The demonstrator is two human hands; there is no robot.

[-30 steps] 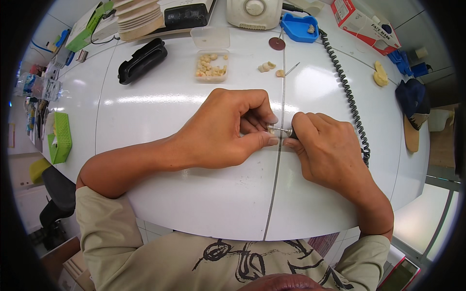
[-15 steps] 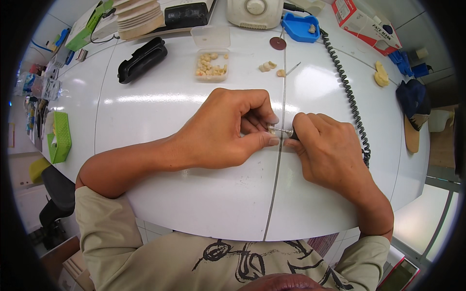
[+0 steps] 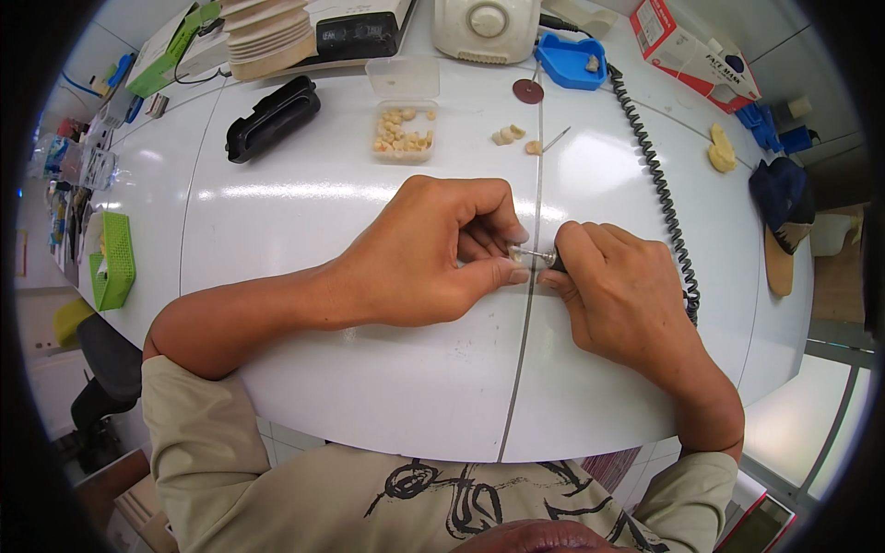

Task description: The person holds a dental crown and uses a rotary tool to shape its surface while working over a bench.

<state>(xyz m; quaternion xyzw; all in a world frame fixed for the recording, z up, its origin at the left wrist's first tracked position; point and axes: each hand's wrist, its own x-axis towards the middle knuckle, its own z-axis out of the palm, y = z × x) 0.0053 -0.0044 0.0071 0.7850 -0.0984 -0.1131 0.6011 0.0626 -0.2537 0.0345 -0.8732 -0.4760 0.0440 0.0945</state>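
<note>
Fingers [image 3: 498, 274] of the left hand [image 3: 419, 253] pinch a small pale tooth-shaped piece [image 3: 515, 252]; right hand [image 3: 622, 295] grips the thin metal rotary tool [image 3: 537, 257], tip pointing left onto it.

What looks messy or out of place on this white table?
Little stands out. A few small cream-coloured pieces lie loose on the white table, outside the clear plastic box holding similar ones. A thin metal pin and a dark red disc also lie loose nearby. Nothing looks spilled or broken.

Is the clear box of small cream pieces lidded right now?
No. The clear box sits open behind the left hand, its lid tipped back and the cream pieces exposed.
</note>
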